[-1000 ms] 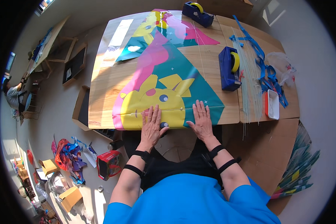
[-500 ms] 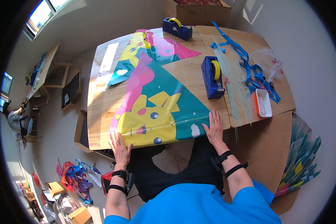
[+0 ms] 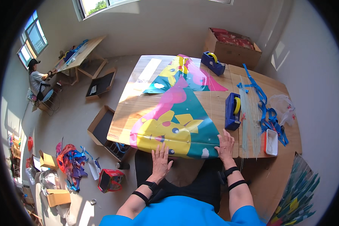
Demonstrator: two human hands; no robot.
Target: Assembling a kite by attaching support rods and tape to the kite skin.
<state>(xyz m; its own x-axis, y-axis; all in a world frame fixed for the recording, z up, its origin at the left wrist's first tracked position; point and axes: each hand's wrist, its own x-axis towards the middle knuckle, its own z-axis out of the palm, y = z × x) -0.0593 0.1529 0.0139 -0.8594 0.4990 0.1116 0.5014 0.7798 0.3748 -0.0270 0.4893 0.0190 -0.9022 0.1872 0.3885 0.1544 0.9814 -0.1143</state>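
A triangular printed sheet (image 3: 199,113), teal and pink with a yellow cartoon animal face, lies on the wooden table with its long side along the near edge. A thin pale line, like a fold or rod, runs across it near that side. My left hand (image 3: 161,162) is open, fingertips over the near edge left of the sheet's middle. My right hand (image 3: 225,146) is open too, fingers spread at the sheet's right corner. Neither holds anything. Behind lies a second sheet (image 3: 164,82) of similar print, partly covered by the first one's tip.
Two blue tape dispensers (image 3: 232,115) stand beyond and right of the sheet. Further right are thin pale rods (image 3: 250,124), blue strapping (image 3: 265,113), a clear bag (image 3: 282,107) and a white-and-red tub (image 3: 271,142). A co-worker (image 3: 38,81) sits at another table (image 3: 83,52) far left.
My left hand has slid right along the near edge, away from the sheet's left corner. The right hand remains at the right corner. The view has swung, showing more of the room.
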